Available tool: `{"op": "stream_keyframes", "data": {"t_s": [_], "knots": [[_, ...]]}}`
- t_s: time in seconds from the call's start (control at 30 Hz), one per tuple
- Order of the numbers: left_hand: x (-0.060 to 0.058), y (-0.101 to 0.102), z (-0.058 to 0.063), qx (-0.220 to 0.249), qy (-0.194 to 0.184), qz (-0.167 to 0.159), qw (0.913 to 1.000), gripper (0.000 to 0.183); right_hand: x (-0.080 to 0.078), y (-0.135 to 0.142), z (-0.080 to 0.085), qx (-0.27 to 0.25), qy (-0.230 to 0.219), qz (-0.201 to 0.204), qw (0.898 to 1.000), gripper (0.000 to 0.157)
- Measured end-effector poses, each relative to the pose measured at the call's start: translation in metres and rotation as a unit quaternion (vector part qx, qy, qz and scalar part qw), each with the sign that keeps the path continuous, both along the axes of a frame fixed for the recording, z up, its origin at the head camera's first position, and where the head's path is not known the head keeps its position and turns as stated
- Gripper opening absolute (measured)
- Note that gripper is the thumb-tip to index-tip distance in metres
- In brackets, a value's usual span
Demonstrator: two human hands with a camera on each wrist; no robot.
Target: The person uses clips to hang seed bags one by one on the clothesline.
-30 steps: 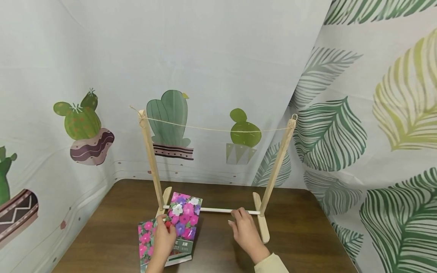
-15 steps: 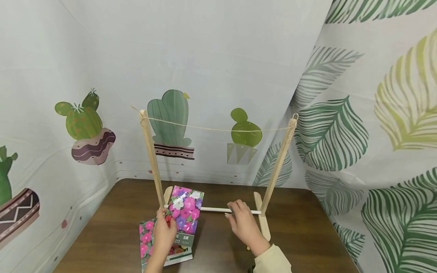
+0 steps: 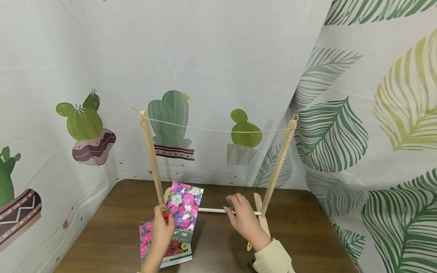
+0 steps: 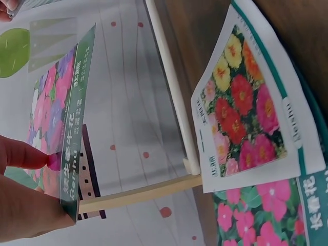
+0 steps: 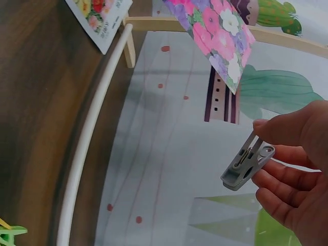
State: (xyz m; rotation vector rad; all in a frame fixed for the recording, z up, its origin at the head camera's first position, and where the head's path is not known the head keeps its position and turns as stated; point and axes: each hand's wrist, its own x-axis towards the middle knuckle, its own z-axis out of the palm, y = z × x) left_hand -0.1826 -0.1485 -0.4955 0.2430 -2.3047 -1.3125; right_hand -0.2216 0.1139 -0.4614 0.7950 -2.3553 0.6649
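Note:
My left hand point(image 3: 160, 231) pinches a flower seed packet point(image 3: 186, 206) with pink, purple and white petunias, tilted above other packets. In the left wrist view, thumb and finger grip it by its lower side. My right hand point(image 3: 246, 220) is raised right of the packet, in front of the rack's white rod point(image 3: 212, 210). Between its thumb and fingers it pinches a grey clothespin point(image 5: 248, 163), plain in the right wrist view. Below the left hand lie a packet with red and yellow flowers point(image 4: 233, 120) and one with pink flowers point(image 3: 145, 244).
A wooden rack stands at the back of the brown table point(image 3: 112, 227), with a left post point(image 3: 152, 163) and a right post point(image 3: 279, 167). A thin string point(image 3: 208, 130) runs between their tops. Small yellow point(image 3: 249, 246) and green point(image 5: 13, 237) items lie near the right forearm.
My left hand has lifted the petunia packet upward, baring more of the red-flowered packet below. My right hand has risen slightly, with the clothespin showing more. A yellow item now shows beside the right forearm.

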Motion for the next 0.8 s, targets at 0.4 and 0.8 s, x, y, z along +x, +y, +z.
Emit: {"op": "stream_keyframes", "data": {"t_s": [0.4, 0.8], "knots": [[-0.004, -0.008, 0.014, -0.008, 0.012, 0.017, 0.9998, 0.038, -0.007, -0.002, 0.026, -0.008, 0.012, -0.002, 1.000, 0.032], [-0.006, -0.012, 0.028, -0.027, 0.039, 0.022, 0.9986, 0.037, -0.009, -0.006, 0.040, -0.010, 0.034, 0.016, 0.999, 0.031]]}}
